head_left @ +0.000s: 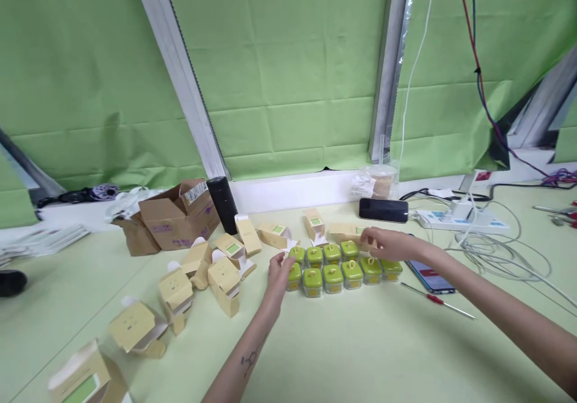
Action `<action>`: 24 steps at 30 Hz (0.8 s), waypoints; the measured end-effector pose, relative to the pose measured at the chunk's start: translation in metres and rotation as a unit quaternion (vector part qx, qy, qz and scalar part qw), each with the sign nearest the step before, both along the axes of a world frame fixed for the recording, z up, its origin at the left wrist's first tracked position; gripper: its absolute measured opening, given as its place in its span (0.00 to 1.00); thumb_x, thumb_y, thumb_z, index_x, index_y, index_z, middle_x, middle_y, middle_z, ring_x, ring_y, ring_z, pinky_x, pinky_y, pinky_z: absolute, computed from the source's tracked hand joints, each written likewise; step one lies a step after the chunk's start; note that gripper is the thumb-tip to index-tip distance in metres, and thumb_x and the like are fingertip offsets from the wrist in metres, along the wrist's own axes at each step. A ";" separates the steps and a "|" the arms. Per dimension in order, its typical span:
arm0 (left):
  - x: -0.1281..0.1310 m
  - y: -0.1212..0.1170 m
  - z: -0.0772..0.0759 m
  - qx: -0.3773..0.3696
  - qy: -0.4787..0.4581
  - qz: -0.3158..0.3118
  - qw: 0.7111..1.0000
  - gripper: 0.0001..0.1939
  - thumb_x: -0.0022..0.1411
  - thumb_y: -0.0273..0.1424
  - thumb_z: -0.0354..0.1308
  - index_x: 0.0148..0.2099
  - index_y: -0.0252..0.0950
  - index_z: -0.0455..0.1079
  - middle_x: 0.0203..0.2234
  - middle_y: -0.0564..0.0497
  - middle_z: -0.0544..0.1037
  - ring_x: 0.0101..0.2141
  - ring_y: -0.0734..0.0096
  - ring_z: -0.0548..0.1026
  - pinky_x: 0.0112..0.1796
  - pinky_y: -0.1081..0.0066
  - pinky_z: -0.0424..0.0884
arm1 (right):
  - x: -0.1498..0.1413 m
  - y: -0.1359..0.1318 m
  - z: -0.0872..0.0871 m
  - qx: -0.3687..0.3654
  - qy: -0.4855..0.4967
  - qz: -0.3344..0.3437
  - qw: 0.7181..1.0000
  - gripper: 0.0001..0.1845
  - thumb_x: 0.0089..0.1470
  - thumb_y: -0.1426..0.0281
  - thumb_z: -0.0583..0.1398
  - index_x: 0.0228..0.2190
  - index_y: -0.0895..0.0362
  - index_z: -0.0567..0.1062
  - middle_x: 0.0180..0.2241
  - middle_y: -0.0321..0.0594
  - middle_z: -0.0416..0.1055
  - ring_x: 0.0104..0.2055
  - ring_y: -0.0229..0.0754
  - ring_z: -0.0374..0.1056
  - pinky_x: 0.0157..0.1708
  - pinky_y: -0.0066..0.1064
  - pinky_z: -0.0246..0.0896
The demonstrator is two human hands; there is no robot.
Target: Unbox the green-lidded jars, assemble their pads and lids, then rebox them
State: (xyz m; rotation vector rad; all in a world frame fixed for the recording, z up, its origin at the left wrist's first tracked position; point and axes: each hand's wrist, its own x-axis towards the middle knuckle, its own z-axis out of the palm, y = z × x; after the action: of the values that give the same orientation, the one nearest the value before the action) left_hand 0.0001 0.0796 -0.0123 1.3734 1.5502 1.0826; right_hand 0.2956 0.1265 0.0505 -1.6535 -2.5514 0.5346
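Note:
Several small clear jars with green lids (333, 273) stand in two rows on the pale green table (360, 355). My left hand (278, 275) rests at the left end of the rows, fingers curled against the end jar (294, 275). My right hand (387, 243) hovers over the right end of the back row, fingers pinched close to a green-lidded jar (370, 269) and a tan carton (345, 231); what it grips, if anything, is hidden.
Several opened tan cartons (223, 276) lie scattered left of the jars. A brown cardboard box (174, 216) and black cylinder (222, 204) stand behind them. A black phone (383, 210), a power strip (460, 221) with cables, another phone (430, 275) and a red-handled screwdriver (437, 299) lie right.

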 end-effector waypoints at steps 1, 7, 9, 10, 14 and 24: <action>-0.002 -0.003 0.000 0.011 0.026 0.007 1.000 0.37 0.54 0.53 0.50 0.58 0.34 0.51 0.58 0.37 0.59 0.59 0.51 0.56 0.54 0.56 0.59 | 0.007 -0.005 0.001 -0.006 -0.010 0.007 1.000 0.22 0.44 0.68 0.64 0.44 0.54 0.72 0.43 0.45 0.72 0.43 0.51 0.69 0.38 0.35 0.65; 0.001 -0.013 0.006 0.092 0.150 0.010 0.984 0.52 0.31 0.45 0.70 0.57 0.39 0.52 0.57 0.41 0.57 0.60 0.46 0.51 0.57 0.52 0.51 | 0.033 -0.007 -0.003 -0.021 -0.032 0.026 0.999 0.29 0.33 0.75 0.63 0.42 0.53 0.73 0.35 0.43 0.74 0.36 0.53 0.71 0.31 0.36 0.62; 0.002 -0.013 0.008 0.107 0.179 0.002 0.978 0.53 0.31 0.45 0.70 0.58 0.38 0.51 0.59 0.40 0.55 0.61 0.46 0.50 0.57 0.52 0.49 | 0.034 0.004 -0.003 -0.014 -0.022 0.024 0.999 0.29 0.34 0.75 0.63 0.43 0.53 0.72 0.35 0.41 0.74 0.35 0.51 0.71 0.31 0.34 0.62; 0.003 -0.012 0.009 0.111 0.201 -0.002 0.973 0.54 0.31 0.46 0.70 0.59 0.37 0.51 0.60 0.39 0.54 0.61 0.46 0.49 0.58 0.52 0.49 | 0.034 0.009 -0.003 -0.011 -0.013 0.025 1.000 0.29 0.34 0.74 0.63 0.44 0.53 0.71 0.36 0.41 0.74 0.35 0.50 0.71 0.32 0.33 0.62; 0.003 -0.008 0.014 0.105 0.285 -0.041 0.952 0.56 0.32 0.51 0.68 0.61 0.38 0.52 0.63 0.39 0.50 0.62 0.43 0.48 0.59 0.50 0.44 | 0.022 0.029 -0.007 -0.012 0.038 0.052 0.998 0.28 0.38 0.72 0.63 0.46 0.54 0.70 0.44 0.42 0.71 0.40 0.46 0.71 0.37 0.30 0.64; 0.013 0.000 0.014 0.038 0.239 -0.112 0.964 0.62 0.29 0.50 0.70 0.65 0.36 0.49 0.65 0.35 0.45 0.63 0.43 0.45 0.58 0.54 0.51 | 0.004 0.027 -0.022 -0.017 0.097 0.047 0.994 0.27 0.52 0.60 0.58 0.53 0.56 0.68 0.49 0.46 0.69 0.48 0.49 0.68 0.48 0.34 0.64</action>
State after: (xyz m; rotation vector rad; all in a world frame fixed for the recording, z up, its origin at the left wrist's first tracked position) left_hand 0.0134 0.0794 0.0015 1.9144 1.6400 0.7076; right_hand 0.2997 0.1537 0.0281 -1.4197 -2.4996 0.7127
